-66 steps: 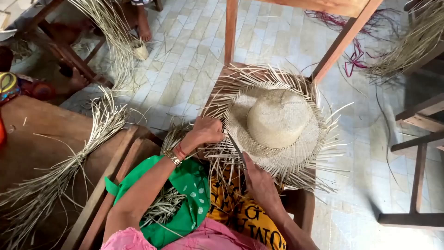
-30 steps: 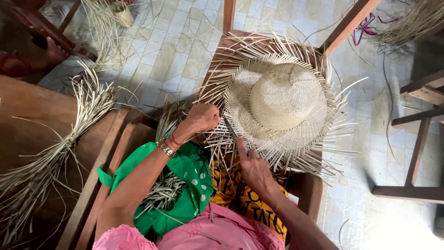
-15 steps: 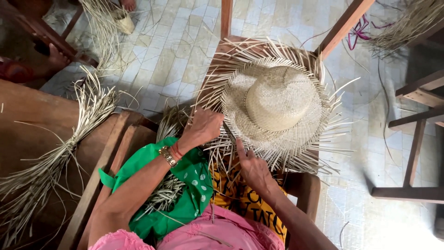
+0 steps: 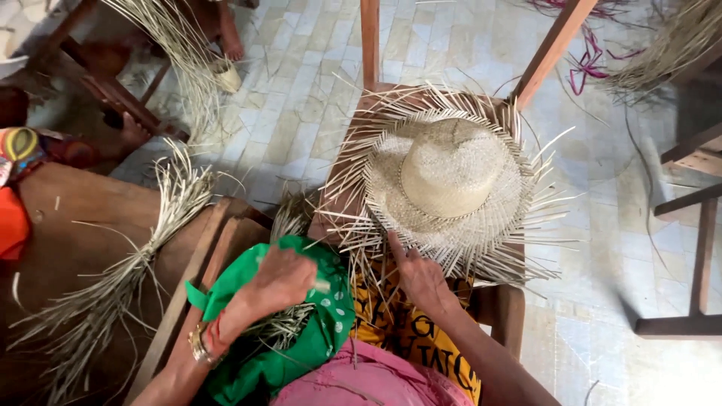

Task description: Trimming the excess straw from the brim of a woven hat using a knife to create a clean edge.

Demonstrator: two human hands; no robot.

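A half-woven straw hat with loose strands sticking out all round its brim lies on a wooden chair seat in front of me. My right hand rests on the near brim, forefinger pressed on the weave. My left hand is down on the green spotted cloth in my lap, fingers closed among the straw strips bundled there. Whether it grips a strip is hidden by the hand.
A tied bundle of straw lies on the wooden bench to my left. Another person's bare foot and more straw are at the far left. Chair frames stand to the right on the tiled floor.
My left hand has left the hat's brim and dropped back to the straw in the green cloth. My right hand stays on the brim. The view tilted slightly.
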